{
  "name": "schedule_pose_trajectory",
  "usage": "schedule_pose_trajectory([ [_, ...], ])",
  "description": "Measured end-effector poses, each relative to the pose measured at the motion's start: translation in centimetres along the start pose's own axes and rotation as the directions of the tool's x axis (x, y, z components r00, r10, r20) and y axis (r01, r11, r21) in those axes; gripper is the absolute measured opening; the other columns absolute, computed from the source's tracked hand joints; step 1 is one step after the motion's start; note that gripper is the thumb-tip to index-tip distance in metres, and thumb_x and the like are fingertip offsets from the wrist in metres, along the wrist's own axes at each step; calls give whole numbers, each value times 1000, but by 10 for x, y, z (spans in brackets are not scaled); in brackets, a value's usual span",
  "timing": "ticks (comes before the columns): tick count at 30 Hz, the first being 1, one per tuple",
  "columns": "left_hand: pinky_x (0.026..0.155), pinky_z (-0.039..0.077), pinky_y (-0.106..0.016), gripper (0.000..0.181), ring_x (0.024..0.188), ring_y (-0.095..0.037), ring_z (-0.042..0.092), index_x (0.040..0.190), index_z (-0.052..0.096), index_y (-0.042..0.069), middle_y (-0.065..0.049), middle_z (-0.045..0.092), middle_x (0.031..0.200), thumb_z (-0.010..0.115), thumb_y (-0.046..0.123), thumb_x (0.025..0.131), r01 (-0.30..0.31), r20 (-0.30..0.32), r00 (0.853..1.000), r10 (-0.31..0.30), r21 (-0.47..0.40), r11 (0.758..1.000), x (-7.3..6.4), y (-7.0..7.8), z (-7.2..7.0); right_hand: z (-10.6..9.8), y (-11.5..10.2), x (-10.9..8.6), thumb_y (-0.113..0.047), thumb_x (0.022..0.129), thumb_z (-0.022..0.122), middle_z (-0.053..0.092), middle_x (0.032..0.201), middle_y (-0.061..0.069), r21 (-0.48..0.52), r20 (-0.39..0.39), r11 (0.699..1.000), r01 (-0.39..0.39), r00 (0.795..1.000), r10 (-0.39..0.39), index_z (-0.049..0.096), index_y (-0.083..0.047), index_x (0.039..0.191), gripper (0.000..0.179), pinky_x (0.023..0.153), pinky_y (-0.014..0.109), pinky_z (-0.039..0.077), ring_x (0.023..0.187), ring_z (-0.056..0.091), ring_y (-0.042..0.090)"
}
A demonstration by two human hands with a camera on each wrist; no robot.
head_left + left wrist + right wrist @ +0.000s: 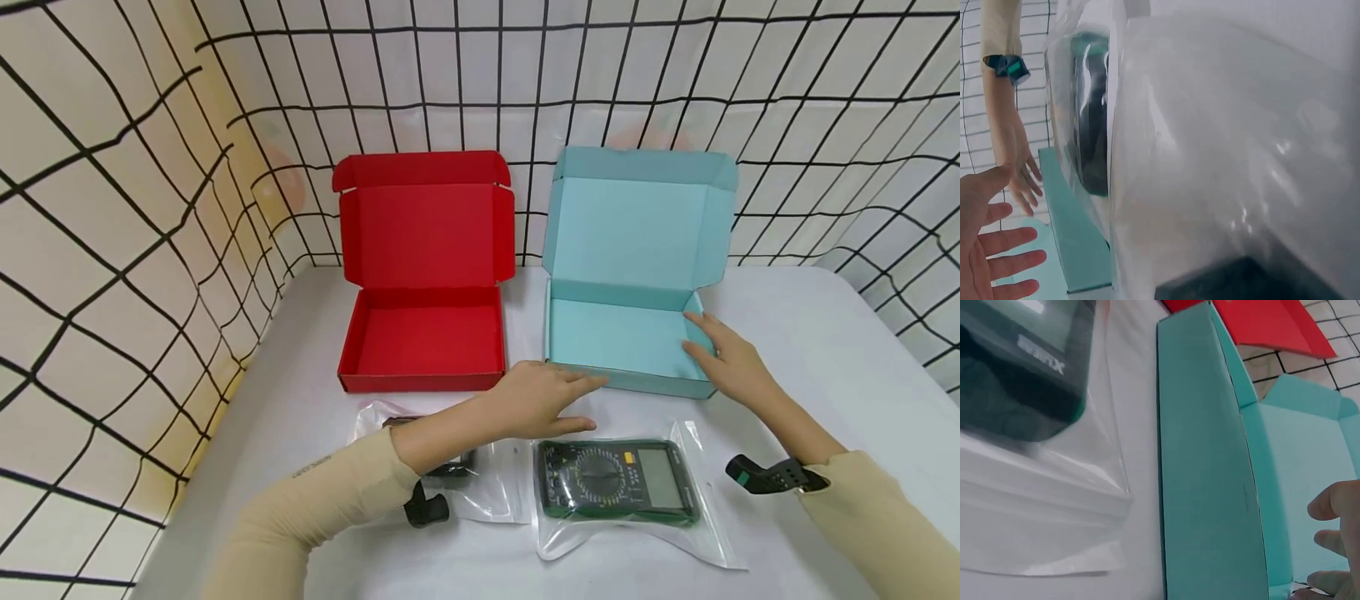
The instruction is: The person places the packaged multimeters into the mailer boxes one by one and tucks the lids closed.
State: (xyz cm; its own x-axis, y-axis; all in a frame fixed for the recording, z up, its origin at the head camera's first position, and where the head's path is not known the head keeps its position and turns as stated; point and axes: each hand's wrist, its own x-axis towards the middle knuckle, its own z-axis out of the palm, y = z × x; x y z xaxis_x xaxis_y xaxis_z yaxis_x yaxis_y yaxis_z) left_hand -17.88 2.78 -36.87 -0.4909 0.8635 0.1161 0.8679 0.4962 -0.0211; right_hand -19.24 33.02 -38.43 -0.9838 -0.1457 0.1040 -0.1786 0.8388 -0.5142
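A light-blue cardboard box (pixel 622 333) stands with its lid raised. My right hand (pixel 727 358) is at the box's right side, its fingers loosely spread over that wall; whether they touch it, I cannot tell. My left hand (pixel 543 400) hovers just in front of the gap between the boxes, fingers straight and holding nothing. Below it lies a green-and-black multimeter (pixel 600 479) in a clear zip bag (pixel 708 533). In the left wrist view, the left hand (pixel 991 250) shows spread fingers.
A red cardboard box (pixel 427 342), lid up, stands left of the light-blue one. Another clear bag (pixel 498 483) with dark items lies partly under my left forearm. A black wire grid (pixel 457 75) rises behind and along both sides.
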Motion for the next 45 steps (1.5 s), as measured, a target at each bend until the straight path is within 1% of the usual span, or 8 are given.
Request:
schedule_pose_trajectory([
  [5, 60, 51, -21, 61, 102, -8, 60, 138, 38, 27, 8, 55, 128, 45, 58, 86, 16, 75, 997, -12, -59, 998, 1, 8, 1, 1, 7, 1, -30, 97, 38, 14, 143, 34, 13, 15, 999, -53, 999, 52, 24, 3, 141, 57, 94, 69, 22, 128, 17, 54],
  [10, 65, 52, -24, 78, 112, -10, 54, 142, 30, 29, 6, 51, 132, 42, 72, 78, 48, 161, 987, -28, -122, 991, 0, 14, 5, 4, 13, 1, -32, 97, 35, 17, 142, 35, 39, 24, 993, -109, 994, 109, 19, 4, 142, 60, 91, 67, 30, 123, 26, 56],
  [13, 68, 50, -23, 84, 113, -9, 51, 142, 30, 29, 7, 51, 130, 44, 76, 73, 45, 196, 980, -23, -112, 993, -2, 18, 7, 6, 15, 1, -35, 97, 32, 20, 140, 37, 57, 36, 983, -172, 985, 170, 14, 5, 142, 64, 89, 65, 34, 119, 30, 57],
  [23, 53, 42, -17, 79, 100, -5, 56, 137, 39, 29, 9, 55, 123, 47, 75, 73, 29, 218, 976, -23, -25, 999, -4, 30, 12, 4, 16, 2, -28, 96, 25, 30, 132, 41, 83, 40, 946, -314, 949, 312, 15, 10, 140, 59, 87, 60, 39, 118, 32, 55],
  [31, 60, 46, -19, 81, 100, -4, 55, 138, 36, 31, 11, 54, 124, 46, 77, 71, 66, 239, 970, -42, -92, 994, -7, 39, 21, 1, 22, 1, -22, 94, 28, 34, 128, 41, 90, 63, 959, -270, 962, 266, 24, 15, 135, 56, 82, 56, 43, 113, 39, 51],
  [37, 54, 41, -16, 83, 90, -3, 57, 136, 41, 28, 11, 57, 120, 49, 77, 69, 16, 199, 980, 1, -86, 996, -8, 44, 24, -2, 25, 0, -24, 95, 29, 38, 127, 39, 119, 112, 953, -279, 957, 267, 26, 15, 135, 56, 68, 33, 52, 100, 51, 39],
  [41, 52, 39, -16, 88, 87, -2, 57, 136, 39, 28, 10, 56, 121, 52, 78, 65, 13, 226, 974, 6, -80, 997, -9, 47, 23, -2, 30, -1, -29, 96, 31, 33, 131, 40, 160, 153, 939, -304, 947, 281, 23, 14, 136, 60, 71, 37, 54, 105, 50, 42],
  [45, 53, 38, -17, 92, 87, -2, 57, 139, 34, 29, 10, 53, 124, 56, 77, 63, 36, 284, 959, -11, -82, 996, -10, 50, 20, 0, 36, -1, -31, 94, 36, 36, 132, 37, 162, 147, 928, -336, 938, 314, 25, 12, 137, 62, 69, 40, 54, 99, 57, 33],
])
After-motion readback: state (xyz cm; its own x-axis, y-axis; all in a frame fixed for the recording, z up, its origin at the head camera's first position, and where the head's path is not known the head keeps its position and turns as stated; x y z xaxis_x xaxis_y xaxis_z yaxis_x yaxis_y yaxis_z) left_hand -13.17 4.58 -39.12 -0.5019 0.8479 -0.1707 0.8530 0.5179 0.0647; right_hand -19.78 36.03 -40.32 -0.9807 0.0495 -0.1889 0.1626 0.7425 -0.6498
